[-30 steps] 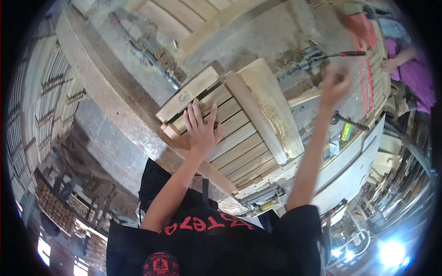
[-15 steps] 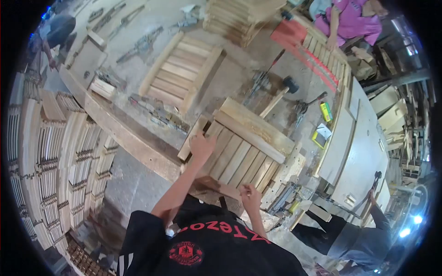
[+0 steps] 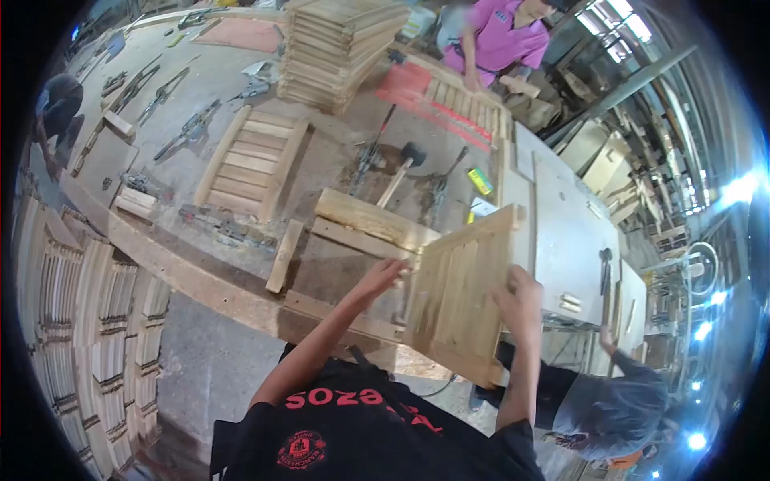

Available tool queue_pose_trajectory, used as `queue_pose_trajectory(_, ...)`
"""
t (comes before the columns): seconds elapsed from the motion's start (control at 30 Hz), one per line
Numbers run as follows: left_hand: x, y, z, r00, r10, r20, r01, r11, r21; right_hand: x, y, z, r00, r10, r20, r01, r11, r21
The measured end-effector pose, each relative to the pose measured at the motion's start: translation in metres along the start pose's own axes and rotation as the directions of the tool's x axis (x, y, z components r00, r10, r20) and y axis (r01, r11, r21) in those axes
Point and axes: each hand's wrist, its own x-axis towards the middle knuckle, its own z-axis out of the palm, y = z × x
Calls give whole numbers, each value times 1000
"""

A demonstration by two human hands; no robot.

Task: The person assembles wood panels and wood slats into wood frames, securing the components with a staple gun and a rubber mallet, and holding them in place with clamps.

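Note:
A slatted wooden panel (image 3: 461, 293) is tipped up on edge above the right end of the bench. My right hand (image 3: 520, 301) grips its outer right side, fingers bent round the frame. At the panel's left edge is my left hand (image 3: 383, 279), fingers stretched out; whether they touch the wood is not clear. Behind the hands, a thick wooden bar (image 3: 373, 218) lies along the bench with a thinner strip in front of it. A short wooden block (image 3: 285, 256) rests to the left of my left hand.
A mallet (image 3: 401, 172) and clamps lie on the bench (image 3: 216, 289). Another slatted panel (image 3: 253, 160) and a tall stack of panels (image 3: 341, 52) stand beyond. One person in pink (image 3: 501, 36) works at the back; another person (image 3: 609, 401) is at right. Stacked slats (image 3: 112, 345) fill the left.
The slatted panel has gone from lying flat to being tipped up at the right. My right hand has risen with it; my left hand has left the short block. The view has shifted.

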Motion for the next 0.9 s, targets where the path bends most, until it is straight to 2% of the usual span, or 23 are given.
queue_pose_trajectory(0.03, 8, -23, 2, 994, -13, -106, 16, 1000, 27, -11, 0, -30, 998, 54, 29, -58, 989, 139)
queue_pose_trajectory(0.07, 12, -40, 4, 978, -27, -205, 40, 998, 56, -24, -10, -52, 996, 82, -19, -71, 947, 313)
queue_pose_trajectory(0.13, 5, -49, 3, 990, -47, -134, 26, 987, -159, -45, -27, -90, 983, 146, -114, -41, 772, 634)
queue_pose_trajectory(0.2, -1, -40, -2, 995, -59, -86, 26, 940, -341, -63, -20, -112, 981, 126, -148, 9, 729, 684)
queue_pose_trajectory(0.27, -30, -5, -8, 994, -65, -88, 13, 870, -493, -80, -8, -129, 984, 115, -139, 19, 702, 712)
queue_pose_trajectory(0.33, -48, 10, -12, 945, 27, -327, -210, 816, -539, -86, -4, -131, 982, 106, -158, 58, 625, 779)
queue_pose_trajectory(0.37, -57, 17, -13, 893, 61, -446, -323, 778, -539, -88, -1, -130, 982, 98, -162, 76, 580, 811)
queue_pose_trajectory(0.47, -115, 77, -20, 825, 126, -552, -435, 764, -476, -88, 20, -121, 992, 19, -126, 98, 513, 853)
queue_pose_trajectory(0.57, -151, 96, -39, 691, 355, -630, -651, 684, -329, -75, 28, -100, 991, -54, -123, 133, 497, 857)
queue_pose_trajectory(0.67, -184, 127, -36, 591, 347, -728, -728, 619, -296, -55, 23, -75, 991, -111, -79, 118, 403, 908)
queue_pose_trajectory(0.7, -199, 132, -39, 551, 348, -759, -757, 591, -279, -52, 18, -65, 994, -77, -75, 99, 365, 926)
queue_pose_trajectory(0.73, -207, 120, -51, 499, 243, -832, -728, 638, -251, -49, 17, -52, 996, -62, -60, 76, 322, 944)
queue_pose_trajectory(0.77, -214, 102, -68, 493, 114, -862, -659, 696, -285, -51, 39, -32, 999, 32, 23, -31, 309, 950)
queue_pose_trajectory(0.8, -221, 102, -71, 404, 88, -911, -685, 689, -237, -49, 68, -16, 990, -57, 127, -92, 416, 905)
queue_pose_trajectory(0.83, -235, 105, -66, 218, 91, -972, -626, 777, -68, -47, 62, -3, 975, -52, 217, -172, 448, 877)
queue_pose_trajectory(0.87, -243, 98, -77, 188, 98, -977, -717, 693, -68, -45, 57, 10, 951, -46, 306, -247, 482, 841)
queue_pose_trajectory(0.9, -265, 104, -82, 191, 206, -960, -772, 635, -17, -27, 76, 49, 942, -213, 259, -118, 513, 850)
